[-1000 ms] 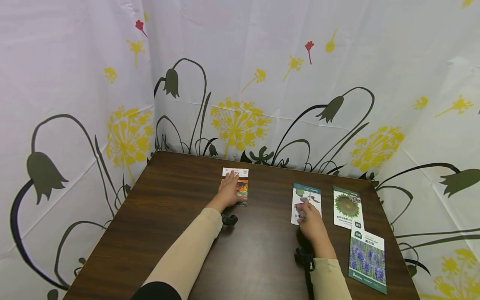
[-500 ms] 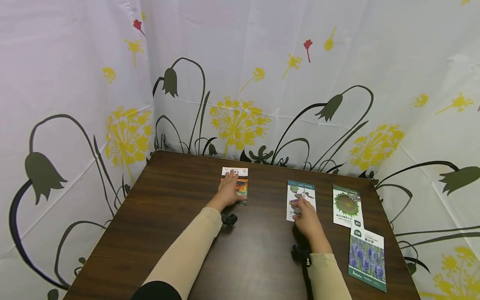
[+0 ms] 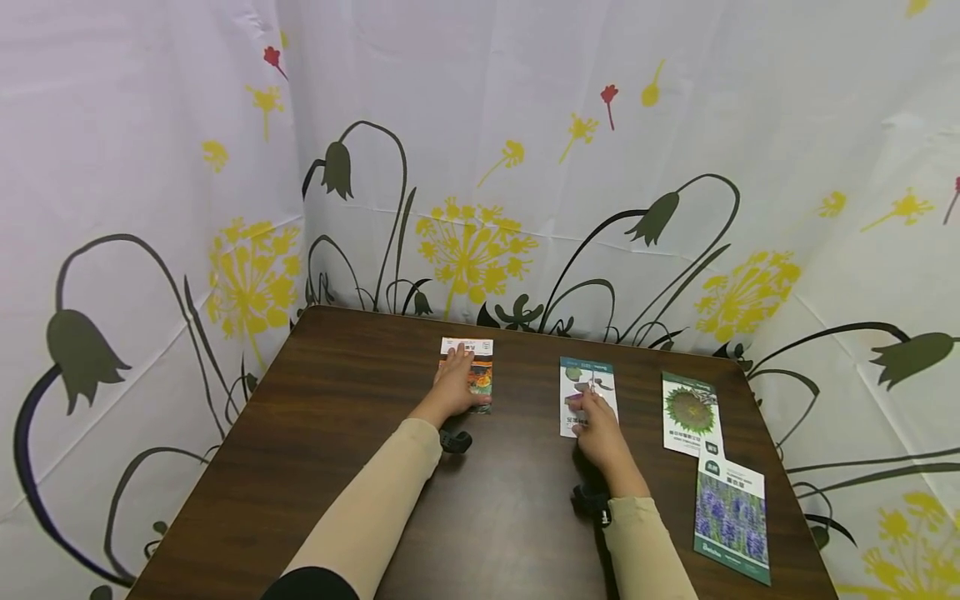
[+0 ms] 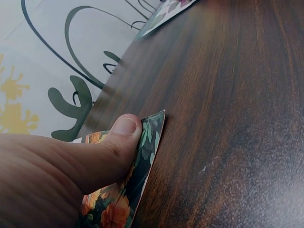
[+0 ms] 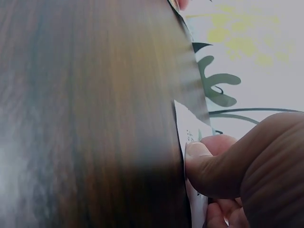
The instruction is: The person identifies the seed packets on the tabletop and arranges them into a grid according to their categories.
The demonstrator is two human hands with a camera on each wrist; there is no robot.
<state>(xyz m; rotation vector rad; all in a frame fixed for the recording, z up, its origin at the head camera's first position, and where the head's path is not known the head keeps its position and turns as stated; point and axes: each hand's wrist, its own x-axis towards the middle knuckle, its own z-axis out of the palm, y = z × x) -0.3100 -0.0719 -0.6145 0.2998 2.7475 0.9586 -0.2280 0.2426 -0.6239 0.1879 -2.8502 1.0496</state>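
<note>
In the head view, my left hand [image 3: 452, 388] lies over a seed packet with orange flowers [image 3: 481, 382], fingers spread and reaching toward its white top. Its thumb [image 4: 126, 130] presses on the packet near one corner in the left wrist view. To the right, my right hand [image 3: 602, 432] holds a white seed packet with a teal top band [image 3: 588, 375] at its lower part. The right wrist view has thumb and index finger close together on this white packet [image 5: 185, 124], the other fingers curled; part of their grip is hidden.
A sunflower seed packet [image 3: 690, 410] lies at the right of the brown wooden table [image 3: 495, 517]. Its lower corner meets a purple-flower seed packet [image 3: 731, 517] near the right edge. A flower-printed curtain [image 3: 465, 100] hangs right behind the table.
My right hand has slid left with the white packet, bringing it closer to the orange-flower packet. The left hand and the other packets stay where they were.
</note>
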